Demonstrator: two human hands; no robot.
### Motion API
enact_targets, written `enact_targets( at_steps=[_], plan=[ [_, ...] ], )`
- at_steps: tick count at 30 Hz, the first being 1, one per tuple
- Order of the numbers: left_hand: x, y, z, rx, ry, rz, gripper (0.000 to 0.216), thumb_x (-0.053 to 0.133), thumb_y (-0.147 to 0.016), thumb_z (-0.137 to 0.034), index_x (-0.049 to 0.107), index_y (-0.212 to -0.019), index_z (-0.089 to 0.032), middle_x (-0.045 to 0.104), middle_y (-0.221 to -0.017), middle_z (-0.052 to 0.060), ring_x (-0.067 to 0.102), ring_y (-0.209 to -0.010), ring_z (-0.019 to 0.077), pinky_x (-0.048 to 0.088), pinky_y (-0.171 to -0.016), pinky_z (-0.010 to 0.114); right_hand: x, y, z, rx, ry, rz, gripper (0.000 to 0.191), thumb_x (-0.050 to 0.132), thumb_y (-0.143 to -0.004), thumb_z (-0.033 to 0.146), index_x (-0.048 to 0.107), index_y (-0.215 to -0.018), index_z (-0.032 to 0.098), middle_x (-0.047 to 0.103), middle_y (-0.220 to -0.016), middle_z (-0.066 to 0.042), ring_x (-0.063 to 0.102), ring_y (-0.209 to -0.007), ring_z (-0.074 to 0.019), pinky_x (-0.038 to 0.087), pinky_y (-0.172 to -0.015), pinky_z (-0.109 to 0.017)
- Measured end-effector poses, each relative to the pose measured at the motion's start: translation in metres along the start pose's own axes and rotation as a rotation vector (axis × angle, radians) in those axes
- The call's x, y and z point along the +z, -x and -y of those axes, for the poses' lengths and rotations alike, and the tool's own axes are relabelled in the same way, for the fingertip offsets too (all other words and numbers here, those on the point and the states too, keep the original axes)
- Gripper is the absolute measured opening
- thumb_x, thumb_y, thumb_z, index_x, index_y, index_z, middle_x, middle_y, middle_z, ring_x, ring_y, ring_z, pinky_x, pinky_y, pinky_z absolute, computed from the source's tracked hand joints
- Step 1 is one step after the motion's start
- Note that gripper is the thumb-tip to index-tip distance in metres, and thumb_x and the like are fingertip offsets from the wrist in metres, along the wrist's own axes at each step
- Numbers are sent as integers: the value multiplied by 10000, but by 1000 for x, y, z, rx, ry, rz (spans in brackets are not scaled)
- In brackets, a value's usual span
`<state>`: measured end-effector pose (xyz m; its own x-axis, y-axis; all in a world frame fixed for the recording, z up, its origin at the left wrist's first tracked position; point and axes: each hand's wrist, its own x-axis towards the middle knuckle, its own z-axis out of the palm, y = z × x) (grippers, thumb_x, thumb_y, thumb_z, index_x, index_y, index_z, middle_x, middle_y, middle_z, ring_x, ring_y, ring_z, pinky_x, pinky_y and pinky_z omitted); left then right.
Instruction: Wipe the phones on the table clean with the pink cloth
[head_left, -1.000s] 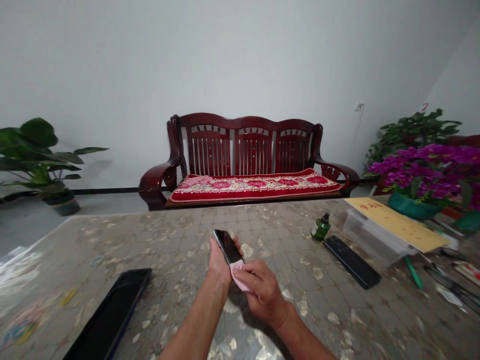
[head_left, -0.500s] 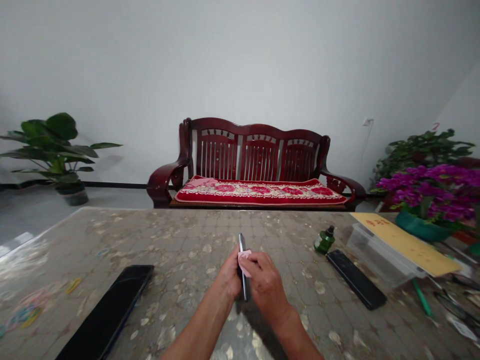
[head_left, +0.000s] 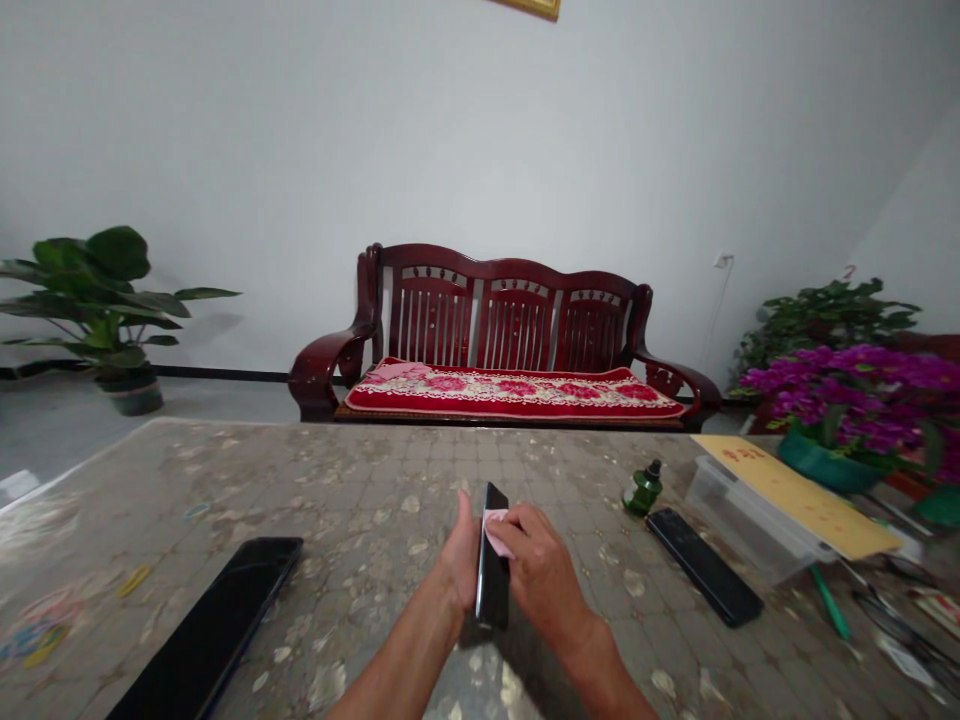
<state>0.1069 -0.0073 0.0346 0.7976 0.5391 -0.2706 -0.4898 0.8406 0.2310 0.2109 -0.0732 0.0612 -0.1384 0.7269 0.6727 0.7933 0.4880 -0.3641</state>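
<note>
Over the middle of the table, my left hand supports a dark smartphone from its left side, thumb pointing up along the edge. The phone stands tilted on its long edge, with its dark face turned to the right. My right hand pinches a small pink cloth and presses it against that face, near the upper part. The fingers of my left hand behind the phone are hidden.
On the left lies a large black tablet-like device near rubber bands. To the right are a green spray bottle, another black phone, a clear plastic box under a yellow envelope, a green-handled tool and purple flowers.
The phone has turned from edge-on so that its dark face shows. My left thumb has lifted away from it. The pink cloth remains in my right hand, and the view has tilted up slightly.
</note>
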Motion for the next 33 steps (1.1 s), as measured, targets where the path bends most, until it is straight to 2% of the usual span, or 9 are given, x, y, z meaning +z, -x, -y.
enact_targets(
  at_steps=[5,8,12,14,17,21,24,29,33],
  plan=[
    [0,2,2,26,-34,135,737,391,-835,-812,631,-763,-119,696,-742,120,702,-824,302,524,-830,396,-7,-4,4,-66,3,17,330,503,-890,36,687,-1085,230,630,-947,-67,589,-905,-198,511,-779,-300],
    [-2,1,5,56,-44,191,622,549,-829,-733,652,-839,-120,700,-752,83,703,-788,268,525,-798,360,-14,-14,1,-51,71,24,302,514,-889,41,693,-1037,234,625,-931,-62,585,-905,-201,506,-780,-306],
    [-9,0,11,55,-194,114,378,835,-740,-401,660,-928,-124,709,-759,48,682,-625,182,519,-648,271,-21,-28,-7,-16,154,56,246,562,-872,43,699,-971,222,619,-909,-58,575,-891,-203,495,-771,-300],
    [-11,0,12,113,-284,86,383,888,-660,-267,652,-936,-144,699,-735,30,671,-599,162,506,-613,244,-24,-33,-9,-50,156,95,233,578,-871,52,701,-976,219,621,-914,-57,571,-891,-200,490,-773,-295],
    [-9,5,11,193,-407,65,433,899,-595,-239,648,-937,-150,683,-708,18,643,-572,143,485,-584,230,-29,-37,-11,-91,124,75,251,554,-889,60,704,-1007,222,621,-923,-57,569,-892,-194,485,-786,-295],
    [4,17,7,249,-587,9,439,865,-549,-234,651,-925,-163,686,-722,13,616,-585,145,434,-554,224,-38,-44,-11,-28,59,-31,333,480,-886,32,706,-1033,227,604,-921,-57,570,-896,-188,483,-796,-294],
    [14,24,5,316,-692,-18,418,815,-539,-178,659,-926,-157,680,-741,12,582,-606,138,407,-577,227,-43,-48,-7,-17,-12,-52,351,468,-877,32,706,-1041,231,594,-911,-48,570,-879,-175,480,-784,-277],
    [24,29,2,484,-835,16,365,720,-547,-89,697,-906,-151,683,-778,20,591,-710,177,419,-658,242,-46,-49,-5,-57,-37,-27,378,462,-841,11,710,-1031,224,589,-906,-47,562,-862,-170,477,-769,-271],
    [24,28,0,550,-825,56,346,688,-593,-19,728,-914,-143,698,-761,37,601,-716,198,412,-661,244,-47,-48,-9,-27,-22,-43,419,434,-807,-22,709,-1016,215,584,-895,-52,564,-886,-183,478,-792,-291]
  ],
)
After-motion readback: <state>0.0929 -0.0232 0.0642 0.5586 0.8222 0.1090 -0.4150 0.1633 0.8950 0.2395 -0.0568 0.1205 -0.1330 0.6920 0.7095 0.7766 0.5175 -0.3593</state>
